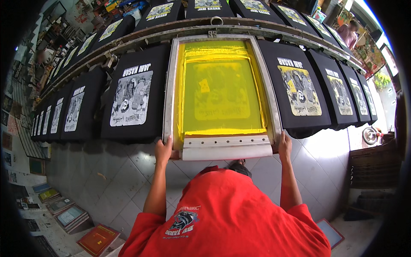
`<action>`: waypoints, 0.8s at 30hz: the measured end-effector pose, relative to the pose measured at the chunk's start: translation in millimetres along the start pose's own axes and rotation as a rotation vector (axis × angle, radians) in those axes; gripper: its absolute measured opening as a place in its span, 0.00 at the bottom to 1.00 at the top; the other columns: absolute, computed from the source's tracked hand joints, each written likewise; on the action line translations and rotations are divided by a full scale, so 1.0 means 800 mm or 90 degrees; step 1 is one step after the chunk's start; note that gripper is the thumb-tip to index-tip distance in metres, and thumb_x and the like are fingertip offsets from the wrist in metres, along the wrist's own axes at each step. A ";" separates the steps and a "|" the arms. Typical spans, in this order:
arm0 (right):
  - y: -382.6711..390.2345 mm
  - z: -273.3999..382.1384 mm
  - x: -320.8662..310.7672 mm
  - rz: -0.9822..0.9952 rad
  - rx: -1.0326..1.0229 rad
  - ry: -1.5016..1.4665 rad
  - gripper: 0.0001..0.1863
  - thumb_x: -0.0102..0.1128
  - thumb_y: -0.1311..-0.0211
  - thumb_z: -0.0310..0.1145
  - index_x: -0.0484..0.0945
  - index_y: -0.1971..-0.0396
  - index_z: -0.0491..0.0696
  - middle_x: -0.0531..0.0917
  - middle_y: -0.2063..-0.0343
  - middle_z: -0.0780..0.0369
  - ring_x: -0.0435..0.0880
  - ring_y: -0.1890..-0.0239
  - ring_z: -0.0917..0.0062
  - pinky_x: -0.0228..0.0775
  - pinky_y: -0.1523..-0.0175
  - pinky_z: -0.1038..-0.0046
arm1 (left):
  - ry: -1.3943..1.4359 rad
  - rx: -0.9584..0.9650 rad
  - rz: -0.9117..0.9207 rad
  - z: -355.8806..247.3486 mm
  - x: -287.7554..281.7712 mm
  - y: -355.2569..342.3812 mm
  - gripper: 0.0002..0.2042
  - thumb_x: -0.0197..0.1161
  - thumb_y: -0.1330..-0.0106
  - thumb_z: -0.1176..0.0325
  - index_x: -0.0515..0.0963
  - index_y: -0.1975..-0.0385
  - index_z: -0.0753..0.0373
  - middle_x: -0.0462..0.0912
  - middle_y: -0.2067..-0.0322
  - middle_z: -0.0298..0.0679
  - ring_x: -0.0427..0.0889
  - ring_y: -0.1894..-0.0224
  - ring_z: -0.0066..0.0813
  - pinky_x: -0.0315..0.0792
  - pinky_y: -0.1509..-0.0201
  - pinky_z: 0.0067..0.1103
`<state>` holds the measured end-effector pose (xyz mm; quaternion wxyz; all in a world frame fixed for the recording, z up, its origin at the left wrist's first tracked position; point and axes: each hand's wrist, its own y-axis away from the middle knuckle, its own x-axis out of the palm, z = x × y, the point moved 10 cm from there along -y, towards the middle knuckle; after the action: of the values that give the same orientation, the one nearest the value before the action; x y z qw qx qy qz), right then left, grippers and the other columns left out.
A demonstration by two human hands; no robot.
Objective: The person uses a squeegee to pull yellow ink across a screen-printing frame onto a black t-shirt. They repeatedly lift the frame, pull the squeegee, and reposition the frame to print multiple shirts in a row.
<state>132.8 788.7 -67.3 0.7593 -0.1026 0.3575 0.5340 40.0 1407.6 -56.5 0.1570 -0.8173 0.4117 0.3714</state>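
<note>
A metal-edged screen printing frame lies in front of me over one station of a long row. Its yellow mesh lets a printed picture show through, and yellow ink lines the inner edges. My left hand is closed round the frame's near left corner. At the near right corner, my right hand grips the frame in the same way. Across the near end, between my hands, rests a wide white squeegee with a row of screws; neither hand touches it.
Black T-shirts with white prints lie to the left; a black T-shirt with yellow added lies right. A second row of shirts stands beyond the rail. Framed screens lean lower left. A person is far right.
</note>
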 end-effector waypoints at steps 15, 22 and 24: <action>0.176 0.164 -0.005 0.153 -0.661 0.259 0.31 0.74 0.53 0.38 0.75 0.47 0.47 0.74 0.42 0.55 0.69 0.38 0.56 0.62 0.34 0.59 | 0.532 -0.272 0.119 0.065 0.027 0.045 0.28 0.50 0.30 0.43 0.72 0.48 0.66 0.79 0.53 0.43 0.80 0.53 0.34 0.73 0.49 0.31; 0.160 0.170 0.016 0.163 -0.703 0.230 0.22 0.69 0.55 0.32 0.78 0.56 0.46 0.80 0.53 0.59 0.77 0.47 0.62 0.67 0.40 0.61 | 0.492 -0.236 0.079 0.060 0.017 0.040 0.28 0.51 0.30 0.44 0.72 0.44 0.65 0.77 0.48 0.42 0.76 0.46 0.35 0.69 0.42 0.30; 0.161 0.179 0.012 0.165 -0.715 0.241 0.21 0.69 0.54 0.33 0.79 0.57 0.46 0.81 0.55 0.59 0.78 0.49 0.63 0.69 0.42 0.61 | 0.559 -0.247 0.116 0.057 0.022 0.040 0.28 0.51 0.30 0.44 0.73 0.45 0.65 0.77 0.48 0.43 0.75 0.45 0.35 0.66 0.40 0.30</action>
<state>82.9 925.5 59.0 0.4412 -0.5366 0.1590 0.7015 -0.1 1404.0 -98.8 -0.2200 -0.8716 0.4319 0.0738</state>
